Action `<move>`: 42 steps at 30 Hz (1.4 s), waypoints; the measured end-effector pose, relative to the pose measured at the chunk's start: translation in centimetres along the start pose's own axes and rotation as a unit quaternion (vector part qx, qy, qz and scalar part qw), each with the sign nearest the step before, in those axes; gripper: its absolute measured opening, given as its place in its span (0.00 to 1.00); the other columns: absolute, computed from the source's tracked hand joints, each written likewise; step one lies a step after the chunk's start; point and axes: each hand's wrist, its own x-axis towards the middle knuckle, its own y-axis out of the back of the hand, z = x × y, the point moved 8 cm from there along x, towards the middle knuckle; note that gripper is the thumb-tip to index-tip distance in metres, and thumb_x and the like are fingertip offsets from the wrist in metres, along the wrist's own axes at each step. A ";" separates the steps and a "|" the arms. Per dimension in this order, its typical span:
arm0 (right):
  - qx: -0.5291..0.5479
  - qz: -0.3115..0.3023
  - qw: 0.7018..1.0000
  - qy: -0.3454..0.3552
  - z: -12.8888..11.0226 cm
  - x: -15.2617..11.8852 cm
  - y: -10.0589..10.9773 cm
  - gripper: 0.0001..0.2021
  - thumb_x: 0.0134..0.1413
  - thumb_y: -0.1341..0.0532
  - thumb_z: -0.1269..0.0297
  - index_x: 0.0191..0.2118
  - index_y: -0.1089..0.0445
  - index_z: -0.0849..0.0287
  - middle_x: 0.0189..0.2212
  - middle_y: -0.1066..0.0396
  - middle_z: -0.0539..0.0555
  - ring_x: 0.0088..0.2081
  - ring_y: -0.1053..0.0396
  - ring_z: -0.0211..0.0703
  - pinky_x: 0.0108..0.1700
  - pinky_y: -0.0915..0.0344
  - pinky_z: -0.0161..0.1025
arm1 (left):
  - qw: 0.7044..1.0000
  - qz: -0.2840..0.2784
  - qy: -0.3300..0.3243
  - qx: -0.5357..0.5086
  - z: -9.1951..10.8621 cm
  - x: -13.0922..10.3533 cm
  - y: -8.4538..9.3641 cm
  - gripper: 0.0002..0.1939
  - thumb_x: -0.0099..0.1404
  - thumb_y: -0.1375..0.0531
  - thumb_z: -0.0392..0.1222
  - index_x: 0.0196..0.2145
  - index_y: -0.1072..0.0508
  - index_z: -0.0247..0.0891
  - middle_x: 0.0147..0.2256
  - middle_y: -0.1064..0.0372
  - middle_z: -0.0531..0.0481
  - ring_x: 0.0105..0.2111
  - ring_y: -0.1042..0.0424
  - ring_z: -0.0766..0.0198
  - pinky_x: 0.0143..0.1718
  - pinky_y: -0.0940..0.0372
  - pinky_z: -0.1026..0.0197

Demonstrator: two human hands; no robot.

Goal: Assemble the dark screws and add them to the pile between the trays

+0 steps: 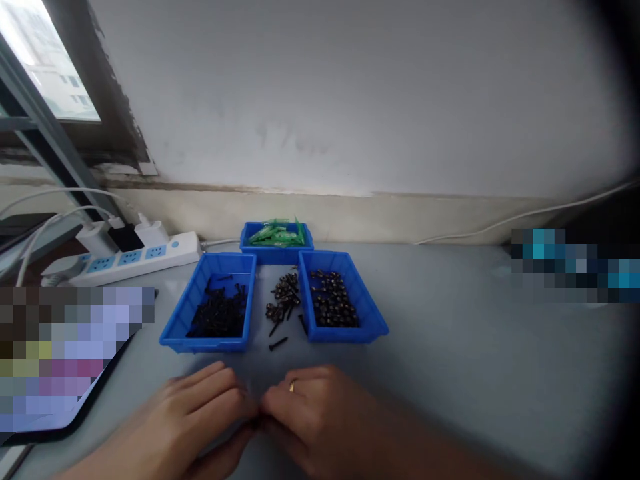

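Note:
My left hand [205,407] and my right hand [317,407] meet at the front of the table, fingertips touching and both pinched closed. Something small and dark may lie between the fingertips, but the fingers hide it. Just beyond them lies a single black screw [279,344]. Behind it is a loose pile of dark, shiny-headed screws [285,297]. Left of the pile, a blue bin [205,345] holds many black screws [220,313]. On its right, another blue bin [370,320] contains dark, shiny-headed pieces [335,303].
At the back, a smaller blue bin [277,255] holds green plastic pieces [277,233]. A white power strip [145,257] with plugged-in chargers and a blurred-out tablet-like screen [65,373] occupy the left. Blurred items [565,260] sit far right. A wall [370,100] bounds the table.

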 end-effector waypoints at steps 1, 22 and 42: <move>-0.004 -0.002 1.000 0.005 0.0 0.1 -0.1 0.07 0.61 0.43 0.71 0.31 0.34 0.61 0.25 0.29 0.49 0.27 0.32 0.37 0.29 0.43 0.35 | 1.000 0.000 -0.005 -0.007 0.2 0.2 0.1 0.09 0.70 0.53 0.35 0.38 0.35 0.42 0.28 0.31 0.56 0.27 0.28 0.67 0.26 0.35 0.66; -0.085 0.054 0.995 0.025 0.0 -0.3 0.9 0.09 0.63 0.43 0.66 0.30 0.34 0.60 0.22 0.31 0.48 0.25 0.33 0.39 0.26 0.46 0.39 | 0.998 -0.054 0.011 -0.005 -0.6 -0.3 -1.1 0.12 0.73 0.53 0.38 0.33 0.34 0.42 0.26 0.32 0.57 0.25 0.29 0.66 0.25 0.39 0.64; -0.067 0.022 0.998 0.003 0.5 -0.2 0.7 0.04 0.58 0.40 0.69 0.31 0.35 0.60 0.24 0.31 0.48 0.26 0.33 0.39 0.28 0.46 0.38 | 0.999 -0.024 0.021 0.021 -0.7 -0.2 -0.6 0.12 0.73 0.54 0.38 0.32 0.36 0.42 0.26 0.33 0.57 0.24 0.29 0.67 0.23 0.38 0.64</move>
